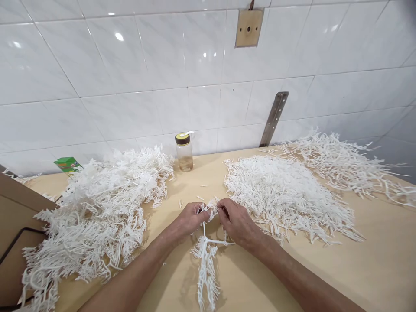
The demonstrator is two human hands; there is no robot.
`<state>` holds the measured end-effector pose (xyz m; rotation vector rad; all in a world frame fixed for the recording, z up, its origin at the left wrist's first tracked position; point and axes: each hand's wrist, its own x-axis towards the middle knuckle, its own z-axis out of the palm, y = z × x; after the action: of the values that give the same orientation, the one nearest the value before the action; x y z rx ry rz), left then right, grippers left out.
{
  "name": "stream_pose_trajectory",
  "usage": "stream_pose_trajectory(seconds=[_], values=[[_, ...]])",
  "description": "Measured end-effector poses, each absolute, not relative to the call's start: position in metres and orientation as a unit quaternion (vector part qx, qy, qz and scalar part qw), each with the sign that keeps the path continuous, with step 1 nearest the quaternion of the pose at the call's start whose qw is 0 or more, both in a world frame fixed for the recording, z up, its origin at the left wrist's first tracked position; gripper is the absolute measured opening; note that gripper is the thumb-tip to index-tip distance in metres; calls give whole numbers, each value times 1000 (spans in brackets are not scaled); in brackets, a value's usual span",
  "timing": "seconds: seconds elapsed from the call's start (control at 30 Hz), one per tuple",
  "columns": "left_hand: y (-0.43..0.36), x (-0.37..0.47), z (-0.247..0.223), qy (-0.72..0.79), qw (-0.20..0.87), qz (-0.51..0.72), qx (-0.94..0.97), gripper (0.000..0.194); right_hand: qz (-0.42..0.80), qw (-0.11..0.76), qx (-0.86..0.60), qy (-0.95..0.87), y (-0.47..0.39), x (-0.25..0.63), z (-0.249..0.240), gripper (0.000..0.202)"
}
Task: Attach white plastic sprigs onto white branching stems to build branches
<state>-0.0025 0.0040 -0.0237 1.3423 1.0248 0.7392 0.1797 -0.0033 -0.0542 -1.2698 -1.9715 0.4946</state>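
Note:
My left hand and my right hand are close together above the table's middle. Between them is a white plastic artificial branch with feathery sprigs, its lower part hanging toward me. The fingers of my left hand pinch the branch near its upper end. My right thumb and fingers are closed on the feathery tip beside it; exactly which piece they hold is partly hidden. On the right lies a heap of short white sprigs, just beyond my right hand. A larger pile of white branches lies left of my left arm.
Bare thin white stems lie at the back right. A bottle with a dark and yellow lid stands near the tiled wall. A green box sits behind the left pile. Cardboard edges the left side; a metal bracket rises behind.

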Motion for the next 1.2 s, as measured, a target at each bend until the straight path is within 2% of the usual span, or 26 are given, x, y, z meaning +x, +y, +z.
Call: stream_pose_trajectory(seconds=[0.17,0.33,0.47,0.57,0.77,1.0,1.2], values=[[4,-3,-21,439,611,322,575,18,336,363,-541,-680,-7,170,-53,11],[3,-2,-25,452,596,344,568,14,410,396,-523,-634,-6,173,-45,10],[1,4,-28,449,540,407,584,18,577,430,-486,-496,-1,180,-44,28],[-1,7,-29,426,514,426,610,21,641,400,-478,-448,2,183,-45,39],[-6,8,-26,476,397,396,677,24,630,364,-514,-455,2,183,-44,38],[-4,5,-34,494,254,346,756,16,588,350,-536,-495,5,188,-48,27],[-5,0,-41,458,143,300,824,29,593,331,-536,-501,4,189,-44,31]])
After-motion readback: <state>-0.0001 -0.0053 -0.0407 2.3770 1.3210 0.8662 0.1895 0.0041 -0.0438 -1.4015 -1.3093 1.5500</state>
